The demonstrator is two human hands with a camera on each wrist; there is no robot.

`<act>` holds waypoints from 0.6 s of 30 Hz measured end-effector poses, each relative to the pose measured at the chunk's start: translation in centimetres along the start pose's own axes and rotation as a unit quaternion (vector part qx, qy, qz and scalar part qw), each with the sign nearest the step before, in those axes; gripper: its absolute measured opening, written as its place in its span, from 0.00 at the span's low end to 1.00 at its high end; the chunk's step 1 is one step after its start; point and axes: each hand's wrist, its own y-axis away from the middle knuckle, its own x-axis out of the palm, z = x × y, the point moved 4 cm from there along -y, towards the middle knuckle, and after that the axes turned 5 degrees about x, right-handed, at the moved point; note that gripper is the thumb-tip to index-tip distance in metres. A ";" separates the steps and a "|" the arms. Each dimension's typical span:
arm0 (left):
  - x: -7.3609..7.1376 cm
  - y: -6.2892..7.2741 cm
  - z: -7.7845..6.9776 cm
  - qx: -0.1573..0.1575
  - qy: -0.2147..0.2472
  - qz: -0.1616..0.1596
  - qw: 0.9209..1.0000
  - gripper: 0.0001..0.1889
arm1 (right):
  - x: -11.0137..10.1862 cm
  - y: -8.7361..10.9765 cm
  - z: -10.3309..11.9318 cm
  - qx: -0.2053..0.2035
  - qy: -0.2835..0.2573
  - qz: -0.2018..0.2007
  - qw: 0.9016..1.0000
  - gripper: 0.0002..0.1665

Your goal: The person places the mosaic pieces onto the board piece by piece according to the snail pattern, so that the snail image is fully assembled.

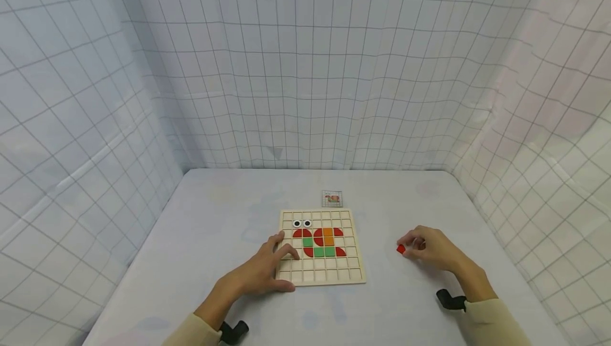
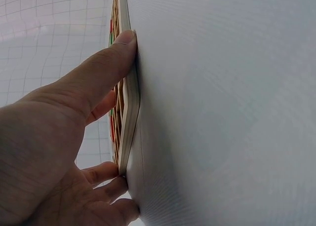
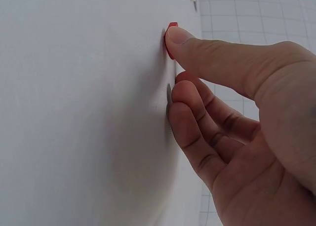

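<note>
A square wooden grid board (image 1: pixel 329 277) lies on the table, with red, green and orange tiles (image 1: pixel 328 241) and two round eye pieces (image 1: pixel 302 224) set in its cells. My left hand (image 1: pixel 264 269) grips its near left corner. The thumb (image 2: pixel 106 60) presses the near edge, the index finger bends over the top, and other fingers rest along the left side. To the right of the board, my right hand (image 1: pixel 431 248) pinches a small red tile (image 1: pixel 401 249) low over the table. In the right wrist view the thumb covers much of this red tile (image 3: pixel 171 41).
Behind the board lies a small picture card (image 1: pixel 332 199) showing a similar coloured figure. White grid-patterned curtains (image 1: pixel 305 70) enclose the table (image 1: pixel 229 197) at the back and both sides. A black wrist fitting (image 1: pixel 451 300) is on the right wrist, another (image 1: pixel 234 332) on the left.
</note>
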 end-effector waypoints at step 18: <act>0.1 0.0 0.3 -0.007 0.002 0.003 1.000 0.32 | 0.7 -0.6 0.6 -0.035 0.004 -0.012 0.999 0.13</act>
